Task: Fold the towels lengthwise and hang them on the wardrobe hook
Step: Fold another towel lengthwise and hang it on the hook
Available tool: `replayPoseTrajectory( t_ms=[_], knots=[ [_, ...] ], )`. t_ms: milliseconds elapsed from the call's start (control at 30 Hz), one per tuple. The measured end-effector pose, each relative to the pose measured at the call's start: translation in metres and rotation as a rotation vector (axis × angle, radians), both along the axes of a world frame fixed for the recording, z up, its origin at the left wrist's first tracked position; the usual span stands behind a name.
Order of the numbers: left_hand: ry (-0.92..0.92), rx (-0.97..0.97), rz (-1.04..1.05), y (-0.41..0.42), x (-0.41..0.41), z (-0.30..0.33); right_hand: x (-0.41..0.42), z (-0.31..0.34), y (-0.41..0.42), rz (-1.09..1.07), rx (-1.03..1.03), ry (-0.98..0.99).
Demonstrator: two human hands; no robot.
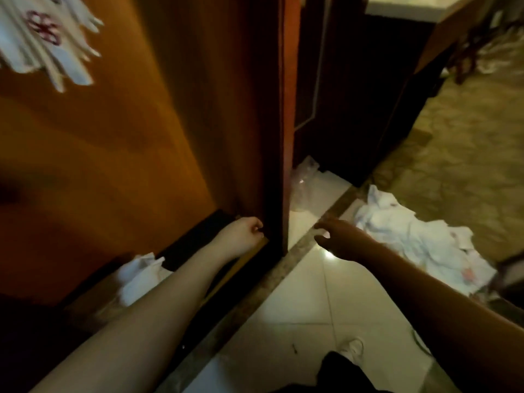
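Left hand [246, 232] clenched at bottom edge of orange-brown wooden wardrobe door [136, 143]; what it grips, cannot tell. Right hand [338, 238] released, fingers spread over white floor tiles [306, 302], beside crumpled white towel pile [419, 236]. Folded white towels with red embroidery [48, 38] hang on door, top left. No readable writing.

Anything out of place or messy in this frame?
Yes: a crumpled heap of white towels lies unfolded on the floor tiles by the right hand, and a crumpled clear plastic bag sits beside the brown wooden wardrobe.
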State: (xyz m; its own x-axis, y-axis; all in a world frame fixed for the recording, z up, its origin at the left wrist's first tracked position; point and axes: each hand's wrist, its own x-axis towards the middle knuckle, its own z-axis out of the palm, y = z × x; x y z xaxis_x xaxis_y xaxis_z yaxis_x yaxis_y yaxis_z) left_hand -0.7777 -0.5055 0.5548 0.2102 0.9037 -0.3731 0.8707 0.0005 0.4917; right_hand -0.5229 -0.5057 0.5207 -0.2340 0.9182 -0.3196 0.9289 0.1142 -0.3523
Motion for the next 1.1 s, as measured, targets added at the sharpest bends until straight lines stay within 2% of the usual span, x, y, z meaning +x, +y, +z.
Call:
replayPoseTrajectory(
  t_ms=[267,567,833,1100],
  knots=[
    [0.047,-0.101,-0.129,0.073,0.172,-0.066,0.171,-0.079,0.017,-0.211,-0.21,-0.009],
    [0.096,-0.205,-0.284,0.144,0.347,-0.12,0.342,-0.128,0.035,-0.47,-0.383,0.031],
    [0.124,-0.226,-0.379,0.22,0.462,-0.155,0.446,-0.163,0.066,-0.68,-0.443,0.068],
    [0.15,-0.284,-0.57,0.344,0.584,-0.221,0.542,-0.229,0.144,-0.876,-0.508,0.105]
  ],
)
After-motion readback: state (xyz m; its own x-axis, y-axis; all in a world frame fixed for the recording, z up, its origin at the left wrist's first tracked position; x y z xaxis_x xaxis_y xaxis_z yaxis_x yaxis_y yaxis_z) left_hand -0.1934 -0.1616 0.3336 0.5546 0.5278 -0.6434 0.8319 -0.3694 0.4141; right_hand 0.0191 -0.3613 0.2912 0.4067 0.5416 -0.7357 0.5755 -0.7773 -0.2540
